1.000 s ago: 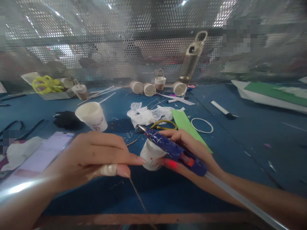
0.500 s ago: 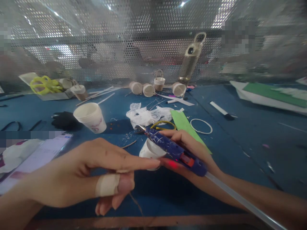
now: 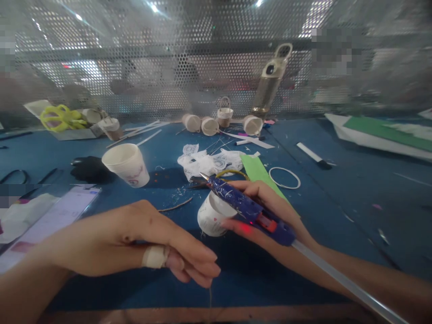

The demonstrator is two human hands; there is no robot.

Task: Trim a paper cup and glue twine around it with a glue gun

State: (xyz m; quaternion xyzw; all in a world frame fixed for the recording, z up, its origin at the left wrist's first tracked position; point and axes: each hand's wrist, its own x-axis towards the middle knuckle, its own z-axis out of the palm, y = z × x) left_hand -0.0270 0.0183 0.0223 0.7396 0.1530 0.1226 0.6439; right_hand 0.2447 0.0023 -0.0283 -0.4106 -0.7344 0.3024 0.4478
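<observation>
My right hand [image 3: 273,202] grips a blue hot glue gun [image 3: 236,200], its metal nozzle pointing up to the left and a clear glue stick [image 3: 347,279] trailing from its rear. A small red light glows on the gun. Under the gun, the same hand's fingers also hold a small white paper cup [image 3: 212,218], tilted with its mouth toward the right. My left hand [image 3: 148,238], thumb bandaged, is closed to the left of the cup and apart from it. A thin piece of twine [image 3: 210,299] hangs down from its fingertips; the rest of it is hidden.
A stack of paper cups [image 3: 130,166] leans at left, near a phone [image 3: 64,216]. White lace [image 3: 209,162], green paper [image 3: 256,173] and a white ring [image 3: 284,177] lie ahead. Small baskets [image 3: 225,118], yellow-handled scissors [image 3: 60,119] and a bottle [image 3: 268,87] are along the mesh screen.
My left hand has turned over, its fingers swinging down and a little right from pointing at the cup. Its index finger has folded in with the others. The right hand has barely moved.
</observation>
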